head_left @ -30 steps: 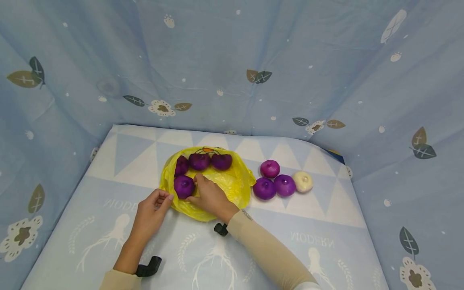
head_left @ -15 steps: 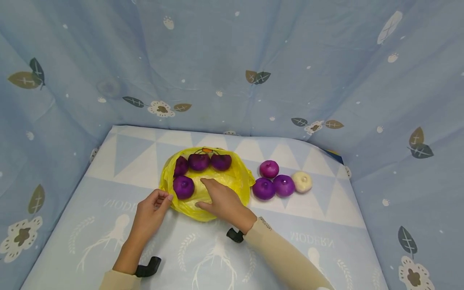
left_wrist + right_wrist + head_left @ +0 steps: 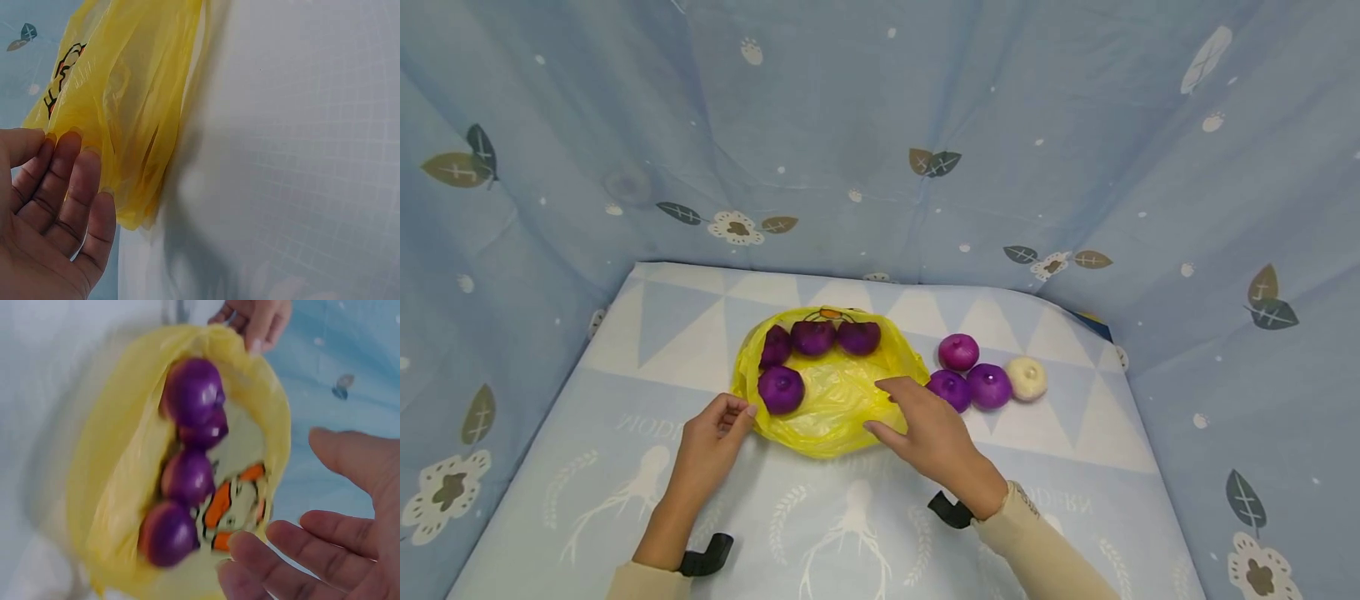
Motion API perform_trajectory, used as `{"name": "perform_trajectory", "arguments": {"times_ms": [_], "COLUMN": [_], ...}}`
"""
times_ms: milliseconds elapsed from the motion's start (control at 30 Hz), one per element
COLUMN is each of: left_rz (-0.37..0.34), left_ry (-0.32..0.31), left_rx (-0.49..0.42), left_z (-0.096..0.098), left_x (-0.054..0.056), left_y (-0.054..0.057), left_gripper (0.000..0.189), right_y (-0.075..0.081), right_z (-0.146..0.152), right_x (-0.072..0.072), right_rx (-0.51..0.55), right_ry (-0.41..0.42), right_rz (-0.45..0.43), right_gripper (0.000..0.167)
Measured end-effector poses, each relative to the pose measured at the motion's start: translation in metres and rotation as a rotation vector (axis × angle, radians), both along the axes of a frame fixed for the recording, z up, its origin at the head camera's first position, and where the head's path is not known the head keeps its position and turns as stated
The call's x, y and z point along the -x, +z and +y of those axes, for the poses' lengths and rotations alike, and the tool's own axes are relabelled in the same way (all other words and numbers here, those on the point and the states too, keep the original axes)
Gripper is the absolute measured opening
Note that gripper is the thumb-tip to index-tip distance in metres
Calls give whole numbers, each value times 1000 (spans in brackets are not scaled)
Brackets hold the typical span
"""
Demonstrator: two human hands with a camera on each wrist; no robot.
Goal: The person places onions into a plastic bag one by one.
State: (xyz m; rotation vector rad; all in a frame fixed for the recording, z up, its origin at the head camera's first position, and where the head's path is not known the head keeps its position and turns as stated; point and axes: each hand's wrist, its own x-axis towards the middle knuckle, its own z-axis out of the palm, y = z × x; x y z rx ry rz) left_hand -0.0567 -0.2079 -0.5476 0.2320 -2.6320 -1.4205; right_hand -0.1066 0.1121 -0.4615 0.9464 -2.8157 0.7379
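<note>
A yellow plastic bag (image 3: 838, 408) lies with its mouth spread wide. Inside it, several purple onions (image 3: 781, 389) sit along the left and far sides; a cartoon print shows in the right wrist view. My left hand (image 3: 713, 446) pinches the bag's near-left rim between thumb and fingertips, as the left wrist view (image 3: 56, 194) of the bag's edge also shows. Over the bag's right edge hovers my right hand (image 3: 936, 433), thumb and fingers spread, holding nothing. Just beyond it, three purple onions (image 3: 989, 387) and one white onion (image 3: 1027, 379) rest on the table, one purple onion partly covered by the hand.
A patterned cloth covers the table (image 3: 850, 533). Blue curtains (image 3: 850, 125) with leaf prints rise behind it and on both sides. Black wrist mounts (image 3: 707, 556) stick out from both forearms.
My right hand has let go of the purple onion at the bag's left side and moved right, fingers spread, towards the loose onions. The left hand has stayed at the rim.
</note>
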Motion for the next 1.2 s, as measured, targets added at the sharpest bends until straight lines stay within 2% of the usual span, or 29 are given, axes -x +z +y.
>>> {"name": "perform_trajectory", "arguments": {"times_ms": [167, 267, 433, 567, 1000, 1200], "left_rz": [-6, -13, -15, -15, -36, -47], "left_ry": [1, 2, 12, 8, 8, 7], "left_rx": [-10, -17, -24, -25, -13, -17], "left_z": [2, 3, 3, 4, 4, 4], "left_x": [0, -1, -2, -1, -2, -1], "left_y": [1, 2, 3, 5, 7, 8], "left_gripper": [27, 28, 27, 27, 28, 29], "right_y": [0, 0, -4, -14, -50, -59], "right_z": [30, 45, 64, 75, 82, 81], "right_x": [-1, 0, 4, 8, 26, 32], "right_rx": [54, 71, 36, -29, -100, -114], "right_ry": [-95, -140, -230, -291, -371, -403], "right_rz": [106, 114, 53, -18, -126, -163], "right_gripper": [53, 56, 67, 75, 76, 75]}}
